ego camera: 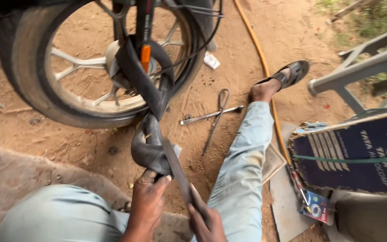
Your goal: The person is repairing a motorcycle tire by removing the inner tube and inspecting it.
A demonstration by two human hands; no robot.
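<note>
My left hand (148,202) grips the lower loop of a black rubber inner tube (148,134) that hangs out of a motorcycle wheel (36,85). In my right hand (207,222) is a long flat metal file (175,168), its blade lying against the tube just above my left thumb. Both hands sit between my knees, low in the view. The tube's upper part winds around the wheel's fork and hub.
Two metal tyre levers (213,116) lie crossed on the dirt beside my outstretched right leg (242,166), which wears a sandal (292,74). An orange hose (258,49) runs past. A blue cardboard box (354,152) and a metal frame (359,71) stand on the right.
</note>
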